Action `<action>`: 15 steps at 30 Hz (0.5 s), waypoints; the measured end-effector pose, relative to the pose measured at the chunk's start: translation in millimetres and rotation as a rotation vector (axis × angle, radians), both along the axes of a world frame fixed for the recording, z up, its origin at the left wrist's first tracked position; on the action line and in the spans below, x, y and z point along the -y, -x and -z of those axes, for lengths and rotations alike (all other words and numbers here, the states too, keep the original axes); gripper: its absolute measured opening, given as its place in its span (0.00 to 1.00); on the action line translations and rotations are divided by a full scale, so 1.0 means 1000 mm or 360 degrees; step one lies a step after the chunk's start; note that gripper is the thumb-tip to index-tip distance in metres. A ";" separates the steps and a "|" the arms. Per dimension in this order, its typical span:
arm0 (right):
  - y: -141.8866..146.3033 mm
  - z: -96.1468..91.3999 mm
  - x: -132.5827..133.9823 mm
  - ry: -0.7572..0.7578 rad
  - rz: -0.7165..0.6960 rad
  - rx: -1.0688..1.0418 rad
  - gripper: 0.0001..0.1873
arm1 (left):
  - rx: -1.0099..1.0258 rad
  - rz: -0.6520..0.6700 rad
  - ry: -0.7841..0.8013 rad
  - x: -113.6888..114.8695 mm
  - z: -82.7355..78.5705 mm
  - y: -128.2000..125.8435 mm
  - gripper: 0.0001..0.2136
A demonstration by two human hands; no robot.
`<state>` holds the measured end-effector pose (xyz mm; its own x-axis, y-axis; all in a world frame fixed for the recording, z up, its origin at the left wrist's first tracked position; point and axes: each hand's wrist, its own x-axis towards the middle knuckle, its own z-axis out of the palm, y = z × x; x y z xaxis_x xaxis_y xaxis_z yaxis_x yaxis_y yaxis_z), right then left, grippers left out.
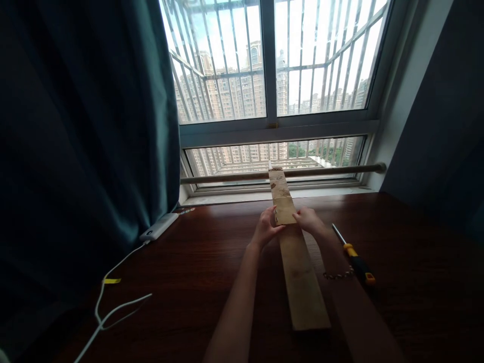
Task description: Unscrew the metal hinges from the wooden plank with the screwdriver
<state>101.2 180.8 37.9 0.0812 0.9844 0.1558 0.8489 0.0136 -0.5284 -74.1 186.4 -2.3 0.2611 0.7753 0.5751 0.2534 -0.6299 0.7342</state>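
Left hand (265,228) and right hand (308,220) pinch a short board (285,210) already laid over a plank (304,285); the screwdriver (357,262) lies not yet taken up.

A long, flat, pale wooden board (302,282) lay lengthwise on the glossy reddish-brown table (212,252), its near end cut square and a faint darker patch marking its face. Roughly in line with it, a shorter pale wooden piece (284,205) overlapped its far part in view, a thin seam crossing its face, brown blotches toward its far end and small dark marks along its left edge; whether the two touched was unclear
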 end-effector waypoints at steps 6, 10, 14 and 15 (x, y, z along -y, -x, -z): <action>0.014 -0.023 0.016 -0.0191 -0.0330 -0.0387 0.13 | 0.0004 0.0076 0.0291 -0.002 -0.012 0.012 0.31; 0.023 -0.033 0.027 -0.0162 -0.0541 -0.0814 0.13 | 0.0178 0.0324 0.0696 -0.002 -0.016 0.014 0.30; 0.008 -0.037 0.039 -0.0221 -0.0473 -0.0672 0.13 | 0.0349 0.0422 0.0910 0.000 -0.021 0.014 0.26; -0.001 -0.035 0.043 -0.0242 -0.0388 -0.0560 0.13 | 0.0374 0.0433 0.0937 0.000 -0.022 0.014 0.26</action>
